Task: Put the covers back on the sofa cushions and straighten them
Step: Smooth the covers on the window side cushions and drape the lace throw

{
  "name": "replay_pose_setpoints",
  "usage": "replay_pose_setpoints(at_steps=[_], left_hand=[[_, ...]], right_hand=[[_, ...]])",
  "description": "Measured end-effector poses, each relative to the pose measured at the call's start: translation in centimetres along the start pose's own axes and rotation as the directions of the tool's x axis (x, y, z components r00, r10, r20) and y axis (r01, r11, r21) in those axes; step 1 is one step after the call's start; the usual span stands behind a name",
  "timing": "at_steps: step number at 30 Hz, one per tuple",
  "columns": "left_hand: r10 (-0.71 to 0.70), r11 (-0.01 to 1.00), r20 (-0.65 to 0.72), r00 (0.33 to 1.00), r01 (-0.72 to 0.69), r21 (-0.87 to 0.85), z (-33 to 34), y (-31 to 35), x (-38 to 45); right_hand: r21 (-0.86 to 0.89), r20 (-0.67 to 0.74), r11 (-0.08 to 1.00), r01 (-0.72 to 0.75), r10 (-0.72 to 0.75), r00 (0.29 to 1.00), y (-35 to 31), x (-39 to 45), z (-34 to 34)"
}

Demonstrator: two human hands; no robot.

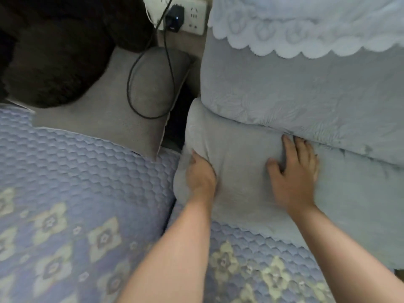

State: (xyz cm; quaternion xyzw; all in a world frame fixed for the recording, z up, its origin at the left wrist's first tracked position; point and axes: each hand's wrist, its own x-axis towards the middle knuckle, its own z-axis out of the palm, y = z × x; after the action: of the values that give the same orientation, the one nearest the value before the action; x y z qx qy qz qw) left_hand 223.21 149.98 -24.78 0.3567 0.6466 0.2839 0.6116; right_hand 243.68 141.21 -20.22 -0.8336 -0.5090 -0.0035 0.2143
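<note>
Since the cushion runs sideways under both palms, your left hand grips its end; right hand presses flat, holding nothing.

A sofa seat under a quilted blue pad with pale flower motifs carries two cushions — a grey cushion standing against the backrest, and, left of that cushion, a flat grey pillow with a black cable looped across it.
</note>
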Motion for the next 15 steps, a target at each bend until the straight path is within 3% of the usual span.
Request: replay_pose_setpoints(at_steps=[3, 5, 6, 9, 11, 13, 15], left_hand=[[0.004, 0.951, 0.055, 0.998, -0.021, 0.307, -1.1, 1.4, 0.1], [0.001, 0.909, 0.034, 0.999, -0.015, 0.417, -5.0, 2.2, 0.7], [0.042, 0.912, 0.030, 0.999, -0.051, 0.408, -6.1, 2.8, -0.1], [0.367, 0.889, -0.063, 0.928, -0.331, 0.316, -3.7, 3.3, -2.2], [0.449, 0.799, 0.036, 0.893, -0.419, 0.431, 1.7, 3.2, -4.1], [0.360, 0.623, 0.207, 0.909, -0.400, 0.672, 6.1, 2.6, -5.2], [0.283, 0.487, 0.218, 0.934, -0.336, 0.806, 6.8, 3.1, -4.6]], right_hand=[[0.026, 0.078, 1.000, 0.016, -0.018, 0.997, 1.6, 0.1, -1.4], [0.055, 0.030, 0.998, 0.004, -0.006, 1.000, 1.8, -2.0, -1.9], [0.052, 0.007, 0.998, -0.028, 0.027, 1.000, 1.8, -3.6, -2.0], [0.098, 0.048, 0.987, -0.131, 0.126, 0.991, 1.1, -6.4, -1.5], [0.112, 0.054, 0.979, -0.170, 0.165, 0.985, 2.3, -7.4, -2.2], [0.130, 0.063, 0.972, -0.197, 0.190, 0.980, 4.2, -8.1, -3.3], [0.127, 0.091, 0.958, -0.256, 0.246, 0.965, 6.1, -8.3, -4.2]])
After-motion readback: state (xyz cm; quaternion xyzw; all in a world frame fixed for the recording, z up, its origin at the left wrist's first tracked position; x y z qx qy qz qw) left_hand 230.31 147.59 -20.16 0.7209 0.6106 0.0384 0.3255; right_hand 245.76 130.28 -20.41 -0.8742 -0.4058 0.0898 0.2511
